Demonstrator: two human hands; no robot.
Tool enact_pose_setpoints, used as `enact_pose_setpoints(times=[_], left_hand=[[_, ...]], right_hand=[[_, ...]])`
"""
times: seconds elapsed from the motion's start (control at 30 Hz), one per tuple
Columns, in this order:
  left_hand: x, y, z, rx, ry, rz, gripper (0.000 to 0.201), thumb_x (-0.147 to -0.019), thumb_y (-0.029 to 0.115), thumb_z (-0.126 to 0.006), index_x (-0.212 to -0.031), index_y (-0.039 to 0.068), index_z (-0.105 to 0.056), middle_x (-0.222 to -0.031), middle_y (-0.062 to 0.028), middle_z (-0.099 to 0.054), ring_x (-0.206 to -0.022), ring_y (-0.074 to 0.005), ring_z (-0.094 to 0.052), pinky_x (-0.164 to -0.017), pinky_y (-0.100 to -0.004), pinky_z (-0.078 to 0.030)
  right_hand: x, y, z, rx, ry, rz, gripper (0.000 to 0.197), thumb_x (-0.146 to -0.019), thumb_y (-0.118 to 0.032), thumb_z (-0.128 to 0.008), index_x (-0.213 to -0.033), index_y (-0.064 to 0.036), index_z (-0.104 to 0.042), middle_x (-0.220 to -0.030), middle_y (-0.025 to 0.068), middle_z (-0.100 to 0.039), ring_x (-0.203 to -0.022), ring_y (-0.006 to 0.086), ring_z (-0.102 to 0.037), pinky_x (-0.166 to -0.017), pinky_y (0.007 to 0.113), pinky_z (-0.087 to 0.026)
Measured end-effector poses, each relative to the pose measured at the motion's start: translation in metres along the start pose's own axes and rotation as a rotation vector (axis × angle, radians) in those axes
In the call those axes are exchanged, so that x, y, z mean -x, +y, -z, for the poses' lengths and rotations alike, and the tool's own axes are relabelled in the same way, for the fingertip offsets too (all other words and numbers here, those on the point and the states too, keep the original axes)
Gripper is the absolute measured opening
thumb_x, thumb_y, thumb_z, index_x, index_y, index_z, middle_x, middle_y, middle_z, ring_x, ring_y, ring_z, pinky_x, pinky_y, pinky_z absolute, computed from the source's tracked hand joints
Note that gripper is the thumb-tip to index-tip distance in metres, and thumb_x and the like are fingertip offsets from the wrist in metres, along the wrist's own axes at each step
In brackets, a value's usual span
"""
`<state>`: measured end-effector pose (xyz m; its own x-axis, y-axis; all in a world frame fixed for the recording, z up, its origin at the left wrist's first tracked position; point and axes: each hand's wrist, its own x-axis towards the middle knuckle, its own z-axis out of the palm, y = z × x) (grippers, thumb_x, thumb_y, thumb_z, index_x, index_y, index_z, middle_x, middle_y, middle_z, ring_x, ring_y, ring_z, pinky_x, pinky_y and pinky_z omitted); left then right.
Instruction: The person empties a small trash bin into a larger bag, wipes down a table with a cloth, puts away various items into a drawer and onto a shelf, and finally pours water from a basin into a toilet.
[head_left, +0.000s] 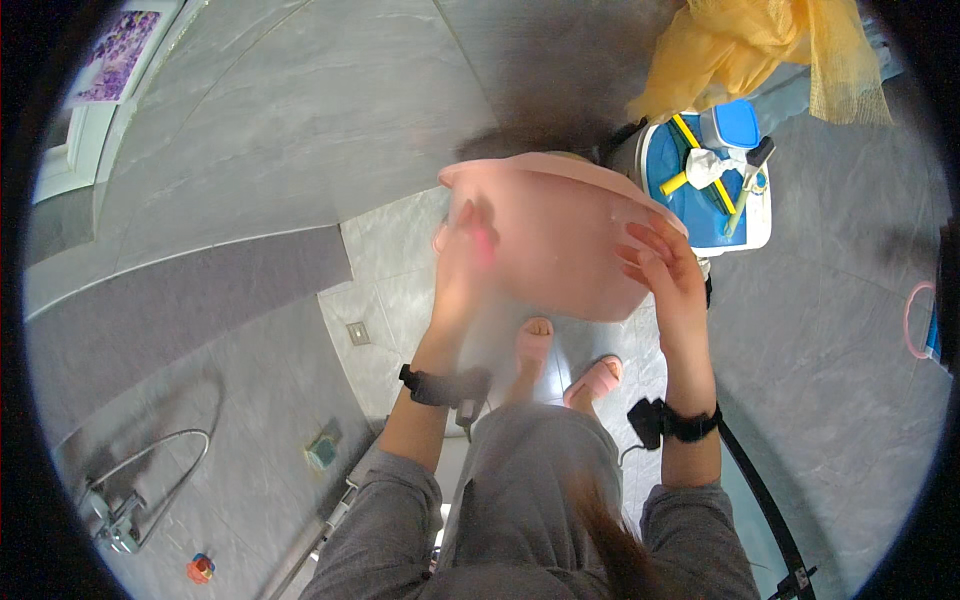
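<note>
A large pink plastic basin (560,235) tilts in front of me against the grey wall, above the floor. By its left side is my left hand (460,265), smeared by motion, with a small bright pink thing (483,246) at its fingers; its kind is too blurred to tell. My right hand (668,270) is at the basin's right side, fingers spread and slightly bent in front of the pink surface, nothing visible between them. Whether its fingertips touch the basin I cannot tell. Both wrists wear black straps.
Right of the basin stands a blue-and-white lidded bin (660,165) bearing brushes, a yellow-handled squeegee and a blue-lidded tub (738,124). Yellow mesh cloth (750,50) hangs above. A shower tap (120,520) is at lower left. My pink slippers (595,380) stand on the tiles near a drain (358,333).
</note>
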<state>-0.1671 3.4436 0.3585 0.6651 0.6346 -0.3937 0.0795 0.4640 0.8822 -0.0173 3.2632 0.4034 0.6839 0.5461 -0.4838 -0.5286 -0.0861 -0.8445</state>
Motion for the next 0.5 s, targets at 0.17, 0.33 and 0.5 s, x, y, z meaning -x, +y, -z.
enact_pose_setpoints(times=[0.17, 0.33, 0.5], left_hand=[[0.025, -0.013, 0.025, -0.104, -0.077, -0.072, 0.067, -0.096, 0.04, -0.034, -0.138, -0.009, -0.016, -0.145, -0.0186, -0.023, -0.134, -0.0248, -0.025, -0.11, -0.0379, -0.019], [0.057, -0.029, 0.038, -0.181, -0.028, 0.016, 0.068, -0.095, 0.039, -0.04, -0.138, -0.008, -0.018, -0.144, -0.0178, -0.027, -0.133, -0.0237, -0.027, -0.108, -0.0339, -0.021], [0.101, -0.044, 0.069, -0.357, 0.054, 0.041, 0.045, -0.091, 0.025, -0.05, -0.126, -0.003, -0.043, -0.131, -0.0092, -0.045, -0.112, -0.0151, -0.047, -0.091, -0.0274, -0.039]], right_hand=[[-0.002, 0.0, 0.0, 0.973, 0.323, 0.689, 0.05, -0.071, -0.007, -0.065, -0.118, 0.0006, -0.047, -0.123, 0.0209, -0.046, -0.112, 0.0357, -0.047, -0.093, 0.041, -0.039], [-0.008, 0.053, 0.028, 0.98, -0.2, 0.293, 0.042, -0.07, -0.011, -0.063, -0.11, -0.0023, -0.053, -0.106, 0.0207, -0.057, -0.098, 0.0387, -0.054, -0.083, 0.043, -0.044], [0.046, 0.077, 0.027, 1.164, -0.465, 0.268, 0.023, -0.067, -0.009, -0.06, -0.089, -0.0017, -0.055, -0.091, 0.0175, -0.06, -0.086, 0.039, -0.056, -0.07, 0.045, -0.044]])
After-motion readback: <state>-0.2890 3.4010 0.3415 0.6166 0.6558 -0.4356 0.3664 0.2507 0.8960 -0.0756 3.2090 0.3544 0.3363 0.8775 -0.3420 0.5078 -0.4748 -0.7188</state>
